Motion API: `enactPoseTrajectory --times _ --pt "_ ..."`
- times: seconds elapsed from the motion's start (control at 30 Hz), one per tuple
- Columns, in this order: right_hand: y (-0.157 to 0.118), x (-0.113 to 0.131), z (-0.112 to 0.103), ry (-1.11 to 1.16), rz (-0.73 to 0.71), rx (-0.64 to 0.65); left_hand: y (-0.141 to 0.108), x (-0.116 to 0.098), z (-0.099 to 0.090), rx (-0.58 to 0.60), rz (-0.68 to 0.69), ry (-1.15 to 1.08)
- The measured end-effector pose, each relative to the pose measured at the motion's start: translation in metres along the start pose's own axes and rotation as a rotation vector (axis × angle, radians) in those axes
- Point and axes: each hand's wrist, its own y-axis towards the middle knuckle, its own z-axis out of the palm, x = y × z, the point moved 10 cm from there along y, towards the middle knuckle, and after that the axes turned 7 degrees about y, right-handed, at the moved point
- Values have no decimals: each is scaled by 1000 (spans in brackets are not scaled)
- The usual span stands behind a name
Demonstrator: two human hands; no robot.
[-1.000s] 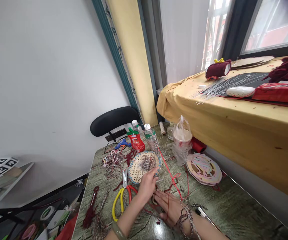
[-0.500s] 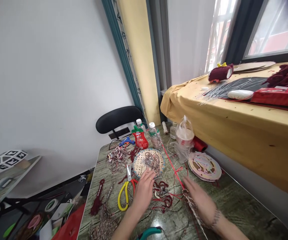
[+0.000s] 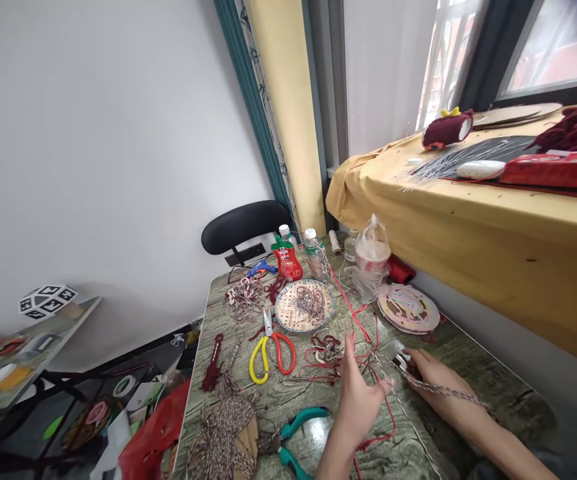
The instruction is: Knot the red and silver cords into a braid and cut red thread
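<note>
A red cord stretches from the bottles at the back toward my hands, where it meets strands of brown-white twisted cord. My left hand is beside these strands, fingers upright and thumb spread, its tip close to the cord. In my right hand a length of twisted cord runs back over the hand toward the wrist. A small shiny metallic piece shows by its fingertips; its kind is unclear. Left of my hands lie yellow-and-red-handled scissors and teal-handled pliers.
A woven basket holds loose yarn. Behind it stand a red pouch, a bottle and a bagged cup. A round decorated disc lies at right; a yarn bundle lies front left.
My left hand has moved right, from near the basket to the cords. My right hand has turned and now has twisted cord in it. The view has shifted slightly.
</note>
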Motion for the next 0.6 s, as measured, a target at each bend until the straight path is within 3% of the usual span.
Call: enactPoseTrajectory --times 0.07,0.13,0.17,0.23,0.3,0.37,0.43,0.47,0.6 --pt "-4 1 -9 -5 -2 6 6 -3 8 -34 -37 -91" --pt "-19 5 -15 52 -12 124 9 -3 4 -78 -62 -181" --pt "-29 10 -18 122 -22 233 10 -3 0 -88 -64 -234" --pt "-57 22 -16 309 18 569 10 -2 -7 -62 -57 -364" --pt "-69 45 -30 542 5 737 10 0 -13 -6 -46 -479" --pt "-45 55 -57 745 33 526 11 0 -17 35 -29 -514" --pt "-11 47 -85 817 101 101 11 1 -19 43 -27 -472" --pt "1 48 -87 824 109 -17 10 1 -17 49 -34 -441" --pt "31 82 -49 876 48 48 -2 3 5 96 -103 -288"
